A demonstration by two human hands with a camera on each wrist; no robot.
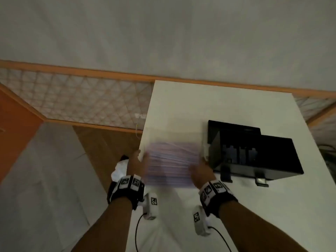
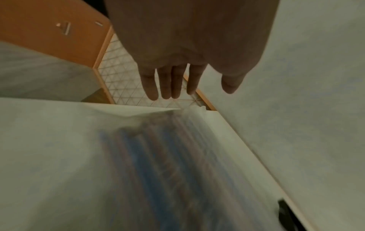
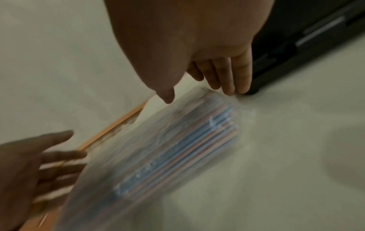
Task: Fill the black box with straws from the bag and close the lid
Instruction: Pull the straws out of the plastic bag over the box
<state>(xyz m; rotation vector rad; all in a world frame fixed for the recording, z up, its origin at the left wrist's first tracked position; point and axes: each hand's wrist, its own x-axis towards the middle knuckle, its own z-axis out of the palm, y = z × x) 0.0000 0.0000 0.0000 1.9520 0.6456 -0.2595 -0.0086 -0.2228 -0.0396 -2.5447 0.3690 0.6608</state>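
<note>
A clear bag of pink and blue straws (image 1: 171, 160) lies blurred on the white table (image 1: 200, 102), just left of the black box (image 1: 254, 155). The box stands open, its lid (image 1: 234, 130) raised at the back. My left hand (image 1: 138, 159) is at the bag's left end by the table edge. In the left wrist view it (image 2: 197, 92) hovers above the bag (image 2: 168, 164), straight-fingered and holding nothing. My right hand (image 1: 201, 166) is at the bag's right end. Its fingertips (image 3: 229, 92) are straight and reach the bag's (image 3: 168, 148) corner beside the box (image 3: 296, 39).
Two latches (image 1: 226, 174) hang on the box's front wall. The table's left edge runs right beside my left hand, with wooden floor and a white cloth (image 1: 120, 170) below. An orange-framed lattice panel (image 1: 81, 99) stands behind the table.
</note>
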